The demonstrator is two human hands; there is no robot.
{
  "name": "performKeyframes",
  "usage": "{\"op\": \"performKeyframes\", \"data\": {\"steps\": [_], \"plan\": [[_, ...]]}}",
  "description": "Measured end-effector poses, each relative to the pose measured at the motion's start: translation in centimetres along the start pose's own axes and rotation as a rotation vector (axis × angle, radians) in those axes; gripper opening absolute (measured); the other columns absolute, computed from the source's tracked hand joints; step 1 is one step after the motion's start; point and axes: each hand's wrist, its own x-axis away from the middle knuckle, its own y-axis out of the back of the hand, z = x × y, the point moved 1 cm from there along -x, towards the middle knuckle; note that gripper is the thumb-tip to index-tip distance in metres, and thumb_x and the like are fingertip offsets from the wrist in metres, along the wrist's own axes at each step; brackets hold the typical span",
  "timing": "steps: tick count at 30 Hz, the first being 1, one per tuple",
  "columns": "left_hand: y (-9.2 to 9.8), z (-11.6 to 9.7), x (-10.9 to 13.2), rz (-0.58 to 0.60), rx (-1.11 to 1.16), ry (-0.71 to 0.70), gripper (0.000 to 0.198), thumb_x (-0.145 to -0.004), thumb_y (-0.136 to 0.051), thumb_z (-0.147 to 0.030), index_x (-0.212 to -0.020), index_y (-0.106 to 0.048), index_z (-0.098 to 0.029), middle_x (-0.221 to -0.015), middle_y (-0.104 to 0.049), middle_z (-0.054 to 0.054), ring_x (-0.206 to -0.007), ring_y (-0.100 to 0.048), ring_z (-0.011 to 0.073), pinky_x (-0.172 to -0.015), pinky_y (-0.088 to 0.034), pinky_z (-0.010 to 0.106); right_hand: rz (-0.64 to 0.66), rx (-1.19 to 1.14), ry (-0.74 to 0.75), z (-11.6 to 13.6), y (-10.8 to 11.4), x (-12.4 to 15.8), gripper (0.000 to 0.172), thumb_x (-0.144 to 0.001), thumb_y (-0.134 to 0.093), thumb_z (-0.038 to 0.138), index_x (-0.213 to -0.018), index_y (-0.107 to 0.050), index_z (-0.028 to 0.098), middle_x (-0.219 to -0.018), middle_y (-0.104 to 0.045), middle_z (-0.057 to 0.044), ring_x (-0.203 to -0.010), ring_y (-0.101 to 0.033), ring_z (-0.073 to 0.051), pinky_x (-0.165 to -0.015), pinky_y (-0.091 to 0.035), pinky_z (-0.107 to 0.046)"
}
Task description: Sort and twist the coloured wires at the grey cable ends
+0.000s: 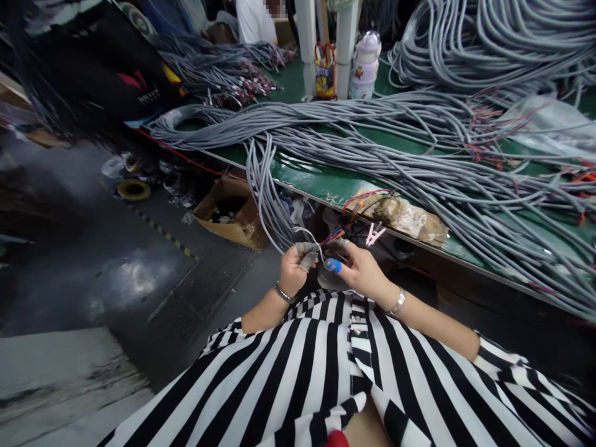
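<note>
My left hand point(297, 266), with grey covers on its fingertips, pinches the end of a grey cable point(305, 232) in front of my body. Opposite it, my right hand point(361, 268) is closed on thin coloured wires point(333, 236) that fan out past the fingers; one of its fingertips wears a blue cover. The two hands almost meet, and the exact grip between the fingers is too small to make out. A loop of several grey cables point(263, 186) hangs off the table edge just beyond my left hand. A pink clip point(374, 234) shows beyond my right hand.
Long bundles of grey cable point(372, 158) lie across the green table point(298, 169). A taped block point(405, 217) sits at its near edge. Farther back stand a bottle point(365, 65) and a holder with red-handled scissors point(325, 71). An open cardboard box point(233, 214) is below, left.
</note>
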Motion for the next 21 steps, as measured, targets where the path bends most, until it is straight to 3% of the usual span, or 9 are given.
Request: {"op": "performKeyframes", "data": {"steps": [6, 11, 14, 16, 19, 21], "plan": [[-0.6, -0.2, 0.5, 0.076, -0.060, -0.022, 0.020, -0.075, -0.074, -0.033, -0.084, -0.068, -0.016, -0.067, -0.066, 0.000, -0.056, -0.058, 0.0089, -0.055, -0.049, 0.020, -0.090, -0.196, -0.085, -0.8, -1.5, -0.5, 0.029, -0.085, -0.058, 0.045, -0.077, -0.061, 0.017, -0.069, -0.062, -0.002, -0.061, -0.054, -0.014, -0.057, -0.044, -0.026], [-1.1, 0.4, -0.1, 0.012, 0.102, 0.093, 0.027, -0.076, -0.074, -0.039, -0.083, -0.064, -0.016, -0.062, -0.063, -0.002, -0.049, -0.053, 0.0066, -0.049, -0.044, 0.018, 0.044, 0.104, 0.220, -0.5, -1.5, 0.7, 0.018, -0.084, -0.054, 0.025, -0.067, -0.054, 0.019, -0.068, -0.055, -0.002, -0.062, -0.048, -0.013, -0.059, -0.039, -0.025], [-1.0, 0.6, -0.5, -0.063, 0.199, 0.137, 0.031, -0.072, -0.076, -0.042, -0.081, -0.062, -0.016, -0.058, -0.061, -0.003, -0.044, -0.049, 0.0050, -0.043, -0.039, 0.016, 0.172, 0.239, 0.321, -0.9, -1.2, 1.5, 0.014, -0.079, -0.054, 0.021, -0.065, -0.051, 0.019, -0.067, -0.052, -0.001, -0.058, -0.045, -0.011, -0.054, -0.034, -0.024], [-0.8, 0.6, -0.6, -0.091, 0.219, 0.146, 0.032, -0.070, -0.078, -0.041, -0.080, -0.062, -0.016, -0.058, -0.061, -0.003, -0.044, -0.050, 0.0050, -0.041, -0.038, 0.015, 0.151, 0.247, 0.295, -1.4, -0.9, 1.8, 0.016, -0.082, -0.054, 0.024, -0.067, -0.053, 0.019, -0.065, -0.052, -0.001, -0.057, -0.044, -0.011, -0.053, -0.034, -0.024], [-0.5, 0.8, -0.4, -0.063, 0.193, 0.123, 0.030, -0.072, -0.076, -0.041, -0.082, -0.063, -0.016, -0.059, -0.062, -0.002, -0.046, -0.053, 0.0054, -0.042, -0.040, 0.014, -0.048, 0.160, 0.126, -1.9, -0.1, 1.8, 0.021, -0.088, -0.054, 0.033, -0.073, -0.057, 0.018, -0.066, -0.056, -0.002, -0.058, -0.050, -0.013, -0.056, -0.038, -0.025], [-0.4, 1.0, -0.1, -0.019, 0.133, 0.098, 0.029, -0.075, -0.074, -0.041, -0.084, -0.064, -0.016, -0.062, -0.064, -0.002, -0.050, -0.056, 0.0061, -0.046, -0.044, 0.014, -0.113, 0.075, 0.022, -1.9, 0.2, 1.6, 0.022, -0.088, -0.056, 0.039, -0.087, -0.061, 0.018, -0.076, -0.065, -0.004, -0.067, -0.058, -0.015, -0.063, -0.044, -0.027]]}}
